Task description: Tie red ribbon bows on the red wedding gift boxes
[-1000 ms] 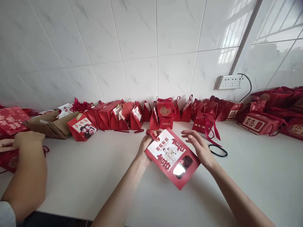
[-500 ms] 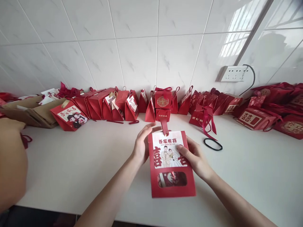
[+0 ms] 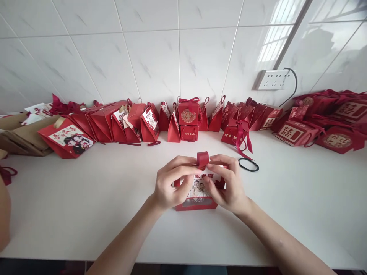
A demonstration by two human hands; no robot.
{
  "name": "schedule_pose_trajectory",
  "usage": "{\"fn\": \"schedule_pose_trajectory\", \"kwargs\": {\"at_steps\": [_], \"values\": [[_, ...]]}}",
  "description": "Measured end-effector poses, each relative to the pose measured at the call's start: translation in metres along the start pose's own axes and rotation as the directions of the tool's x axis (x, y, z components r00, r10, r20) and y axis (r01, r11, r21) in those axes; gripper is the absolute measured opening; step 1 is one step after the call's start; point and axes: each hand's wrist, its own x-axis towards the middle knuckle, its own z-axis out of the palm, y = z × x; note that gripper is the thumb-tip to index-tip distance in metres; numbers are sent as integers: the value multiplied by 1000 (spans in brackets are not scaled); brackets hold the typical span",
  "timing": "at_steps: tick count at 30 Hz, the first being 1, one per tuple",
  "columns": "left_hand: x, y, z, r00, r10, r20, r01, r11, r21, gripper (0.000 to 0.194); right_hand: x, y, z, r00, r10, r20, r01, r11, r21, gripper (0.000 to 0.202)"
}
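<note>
While closed red boxes [image 3: 103,123] line the back edge of the bench [image 3: 86,206], the left hand [image 3: 174,185] pinches a gift box [image 3: 197,190] nearer the front edge, ribbon loop [image 3: 203,158] raised, alongside the right hand [image 3: 228,185]; its fastening seems unfinished.

Wall tiles [image 3: 151,57]: bright and glossy, dulling to grey at far left
Window reflection [image 3: 275,38]: barred white glare high on the right, the strongest highlight
White tabletop [image 3: 86,198]: pale, diffuse light; shading faint and soft-edged
Under the table [image 3: 43,266]: nearly black
Red box [image 3: 197,189]: dull grey sheen on its clear window
Central boxes [image 3: 187,118]: deep reds, larger gold print legible
Outer boxes [image 3: 338,141]: stretched by the wide lens, detail softer
Tile seams [image 3: 120,17]: slanting outward toward both sides
Upper right corner: darkened
</note>
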Motion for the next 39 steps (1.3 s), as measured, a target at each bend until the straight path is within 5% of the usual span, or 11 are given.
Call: {"fn": "schedule_pose_trajectory", "kwargs": {"at_steps": [4,11,33,39], "values": [[0,-1,-1,1000,9,-6,-9,1000,10,38,2,-2,0,1000,-17,26,18,1000,-22,36],[-1,2,3,996,-75,-52,78,996,53,28,2,-3,-1,999,2,45,1,999,-54,30],[-2,3,4,995,-84,-57,88,994,70,29,4,-7,-4,991,98,87,-103,992,65,22],[0,7,7,995,-82,-63,82,997,-3,30,7,-8,-4,990,141,-18,-137,977,162,25]]}}
